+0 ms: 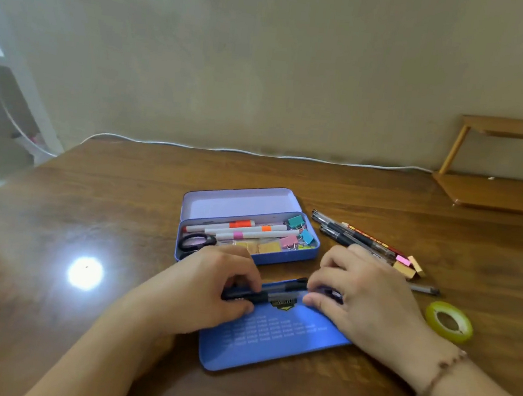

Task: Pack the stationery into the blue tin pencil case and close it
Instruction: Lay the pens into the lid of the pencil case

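Head view: both hands [279, 293] gripping dark pens [271, 292] over blue tray [270, 344], open tin [247, 228] just beyond.

The wooden table [122, 215] is showing a glossy, polished finish, mirroring a lamp glare left of the blue tin case [250, 229]. The tin, smooth painted metal, is gleaming softly. Right of it, the tape roll [449, 321] is looking like shiny translucent plastic.
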